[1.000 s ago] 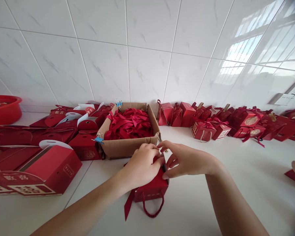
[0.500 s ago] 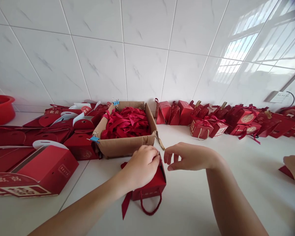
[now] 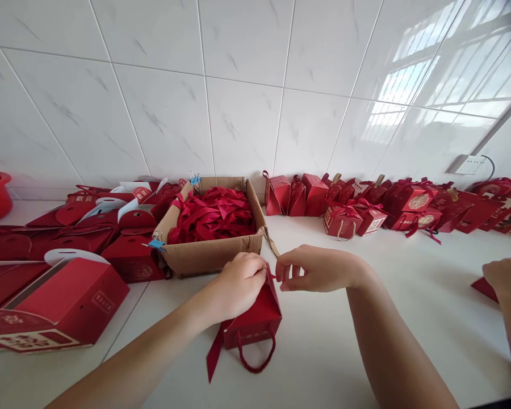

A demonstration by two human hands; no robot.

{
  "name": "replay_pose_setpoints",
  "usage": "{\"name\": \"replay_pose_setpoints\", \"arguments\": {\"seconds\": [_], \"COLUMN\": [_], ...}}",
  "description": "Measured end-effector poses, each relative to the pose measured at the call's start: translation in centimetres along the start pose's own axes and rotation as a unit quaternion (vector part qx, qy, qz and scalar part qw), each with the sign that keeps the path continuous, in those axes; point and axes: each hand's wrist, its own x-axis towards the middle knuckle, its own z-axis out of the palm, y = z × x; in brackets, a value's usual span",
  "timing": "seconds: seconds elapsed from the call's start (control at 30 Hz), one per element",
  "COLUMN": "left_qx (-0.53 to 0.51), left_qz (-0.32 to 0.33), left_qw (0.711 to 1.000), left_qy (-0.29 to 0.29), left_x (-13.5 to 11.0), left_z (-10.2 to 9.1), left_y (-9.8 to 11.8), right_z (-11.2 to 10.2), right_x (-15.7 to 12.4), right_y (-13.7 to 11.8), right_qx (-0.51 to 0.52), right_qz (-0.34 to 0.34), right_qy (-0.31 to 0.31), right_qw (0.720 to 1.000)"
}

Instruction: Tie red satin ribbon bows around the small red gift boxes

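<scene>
A small red gift box (image 3: pixel 255 326) lies on the white counter in front of me, its twisted rope handle (image 3: pixel 258 370) hanging toward me. My left hand (image 3: pixel 241 287) is closed over the top of the box and pinches its upper edge; its fingertips are partly hidden. A red ribbon tail (image 3: pixel 214 353) comes out under that hand on the left side. Just right of the box, my right hand (image 3: pixel 313 270) pinches a short end of red ribbon (image 3: pixel 272 276) that sticks out near my left fingertips.
Behind the box stands a cardboard box (image 3: pixel 210 255) of loose red ribbons (image 3: pixel 215 216). Open red boxes (image 3: pixel 74 295) crowd the left; finished-looking boxes (image 3: pixel 343 220) line the tiled wall. Another person's hand (image 3: pixel 509 278) holds something red at the far right.
My right hand has moved in toward the left fingers and now has a ribbon end in its fingertips. My left hand stays on the gift box. The view has shifted slightly.
</scene>
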Motion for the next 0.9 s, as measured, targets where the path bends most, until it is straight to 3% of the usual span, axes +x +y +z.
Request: {"name": "replay_pose_setpoints", "arguments": {"seconds": [0.37, 0.5, 0.6, 0.77, 0.9], "left_qx": [-0.003, 0.013, -0.020, -0.089, -0.032], "left_qz": [0.022, -0.007, -0.004, -0.005, -0.024], "left_qw": [1.000, 1.000, 1.000, 0.996, 0.998], "left_qy": [-0.017, 0.009, 0.021, -0.008, 0.044], "left_x": [-0.1, -0.1, -0.6, -1.5, -2.5], "left_z": [-0.5, -1.5, -2.5, -4.6, -6.7], "left_y": [0.0, -0.4, 0.1, 1.5, 0.9], "right_z": [0.4, 0.5, 0.2, -0.2, -0.2], "right_x": [1.0, 1.0, 0.6, -0.1, -0.5], "right_y": [-0.2, -0.2, -0.4, -0.6, -0.5], "right_qx": [0.068, 0.083, 0.151, 0.313, 0.401], "right_qz": [-0.030, -0.049, -0.056, -0.157, -0.261], "right_qy": [-0.029, 0.017, 0.065, 0.145, 0.242], "right_qw": [0.997, 0.995, 0.985, 0.925, 0.844]}}
